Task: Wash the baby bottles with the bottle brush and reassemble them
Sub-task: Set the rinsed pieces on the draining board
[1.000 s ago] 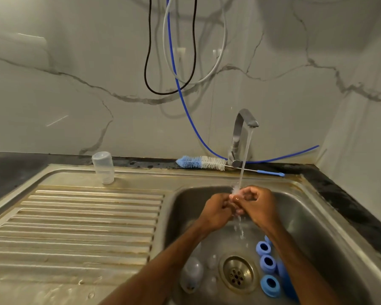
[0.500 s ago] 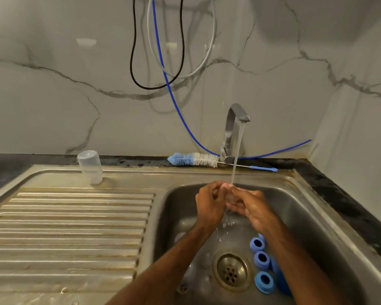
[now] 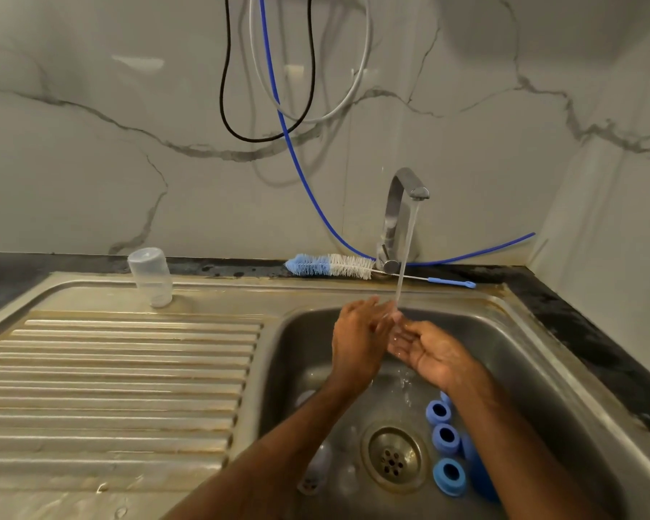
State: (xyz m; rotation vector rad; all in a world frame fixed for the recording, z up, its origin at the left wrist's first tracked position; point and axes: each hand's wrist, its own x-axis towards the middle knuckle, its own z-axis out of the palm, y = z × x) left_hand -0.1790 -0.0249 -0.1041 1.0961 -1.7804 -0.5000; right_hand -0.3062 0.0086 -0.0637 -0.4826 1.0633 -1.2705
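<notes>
My left hand and my right hand are side by side under the running water over the sink basin, fingers straight, holding nothing. A blue and white bottle brush lies on the sink's back ledge by the tap. Three blue bottle rings lie in the basin right of the drain. Clear bottle parts lie in the basin left of the drain, partly hidden by my left arm. A clear bottle stands upside down at the back of the drainboard.
The ribbed steel drainboard fills the left half. Black, white and blue hoses hang on the marble wall behind the tap. A dark countertop runs along the sink's right side to the corner wall.
My hands were pressed together with curled fingers under the stream; now they have opened, the right palm turned up. The view has shifted slightly.
</notes>
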